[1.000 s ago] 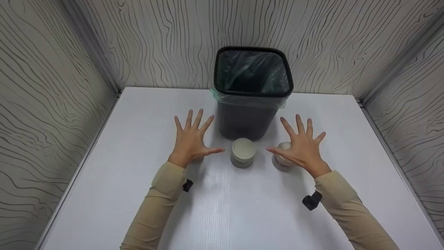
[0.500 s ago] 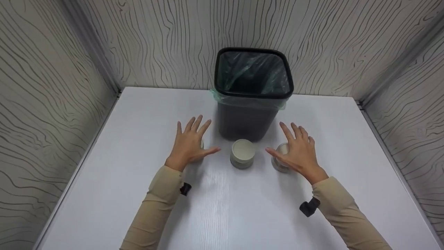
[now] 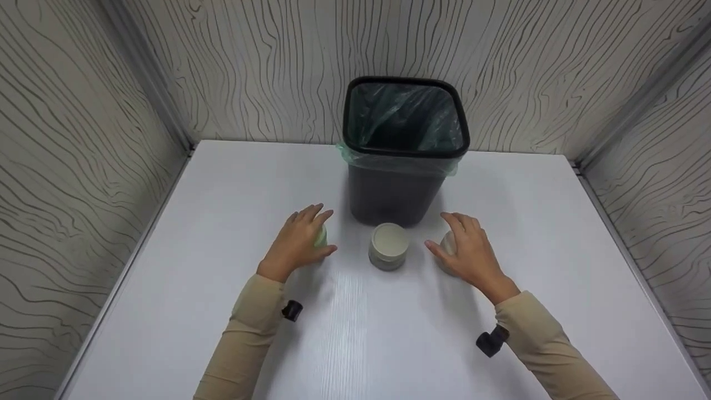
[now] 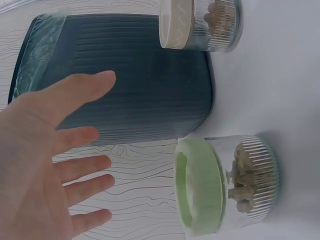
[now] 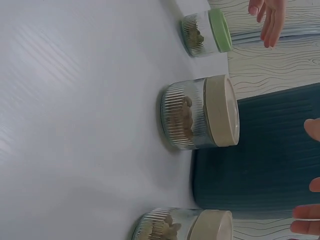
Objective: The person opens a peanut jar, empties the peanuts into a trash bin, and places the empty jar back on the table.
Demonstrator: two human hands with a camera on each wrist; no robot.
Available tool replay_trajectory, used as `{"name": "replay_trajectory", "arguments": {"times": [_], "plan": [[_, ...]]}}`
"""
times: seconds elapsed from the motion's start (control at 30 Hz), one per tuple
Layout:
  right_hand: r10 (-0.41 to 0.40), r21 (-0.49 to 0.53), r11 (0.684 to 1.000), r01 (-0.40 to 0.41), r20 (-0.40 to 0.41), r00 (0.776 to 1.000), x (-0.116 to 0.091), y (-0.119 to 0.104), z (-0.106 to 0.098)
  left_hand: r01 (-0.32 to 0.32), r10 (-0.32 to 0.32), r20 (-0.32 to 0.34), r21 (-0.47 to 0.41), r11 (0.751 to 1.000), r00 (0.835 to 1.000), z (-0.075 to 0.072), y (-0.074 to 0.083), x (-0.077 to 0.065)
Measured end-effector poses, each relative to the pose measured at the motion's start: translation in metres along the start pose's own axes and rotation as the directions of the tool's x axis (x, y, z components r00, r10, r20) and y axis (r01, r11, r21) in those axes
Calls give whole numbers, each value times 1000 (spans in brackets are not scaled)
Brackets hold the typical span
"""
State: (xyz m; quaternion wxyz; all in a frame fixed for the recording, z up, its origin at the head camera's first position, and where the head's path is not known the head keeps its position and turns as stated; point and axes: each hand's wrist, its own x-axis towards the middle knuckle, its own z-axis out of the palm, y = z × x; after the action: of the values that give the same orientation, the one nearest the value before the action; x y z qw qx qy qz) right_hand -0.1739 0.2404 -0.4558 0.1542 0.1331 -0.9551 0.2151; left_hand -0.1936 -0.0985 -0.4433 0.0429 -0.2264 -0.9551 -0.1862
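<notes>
We are observing the left hand (image 3: 297, 241) hanging above the green-lidded jar (image 4: 200, 187), thumb and fingers standing wide apart, a gap showing between hand and lid. We are finding the right hand (image 3: 471, 253) hovering at the right-hand jar (image 5: 212, 227), beige-lidded, with its thumb also standing well clear of its fingers and a gap again showing. Between the hands, we are noting the middle jar (image 3: 389, 244), also beige-lidded. All three jars are standing upright in a row roughly parallel to the rear edge of the white bench (image 3: 416, 333), the green-lidded one lying nearest the left edge, and are holding small lumpy pieces behind ribbed clear sides. Beyond the middle jar, we are seeing a dark bin (image 3: 386, 194) standing near the middle of the rear edge, a greenish liner (image 3: 402, 162) overhanging its rim. Wood-patterned walls (image 3: 278, 66) are enclosing the rear, left and right edges.
</notes>
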Motion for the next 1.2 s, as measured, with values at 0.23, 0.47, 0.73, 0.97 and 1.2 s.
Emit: {"name": "replay_trajectory", "arguments": {"times": [0.23, 0.47, 0.73, 0.97, 1.2], "plan": [[-49, 15, 999, 49, -18, 999, -5, -6, 6, 3, -3, -17, -12, 1000, 1000, 6, -3, -4], [-92, 30, 995, 93, -43, 995, -11, -10, 15, -18, 15, -71, -34, 999, 997, 14, -7, -6], [-138, 61, 988, 141, -49, 989, -17, -15, 22, 0, -3, -100, -33, 999, 995, 19, -10, -7], [-160, 53, 985, 162, -41, 986, -21, -23, 33, 21, -25, -104, -31, 999, 994, 24, -19, -11], [-159, 53, 986, 160, -31, 987, -28, -28, 42, 30, -33, -126, -29, 999, 991, 27, -23, -14]]}}
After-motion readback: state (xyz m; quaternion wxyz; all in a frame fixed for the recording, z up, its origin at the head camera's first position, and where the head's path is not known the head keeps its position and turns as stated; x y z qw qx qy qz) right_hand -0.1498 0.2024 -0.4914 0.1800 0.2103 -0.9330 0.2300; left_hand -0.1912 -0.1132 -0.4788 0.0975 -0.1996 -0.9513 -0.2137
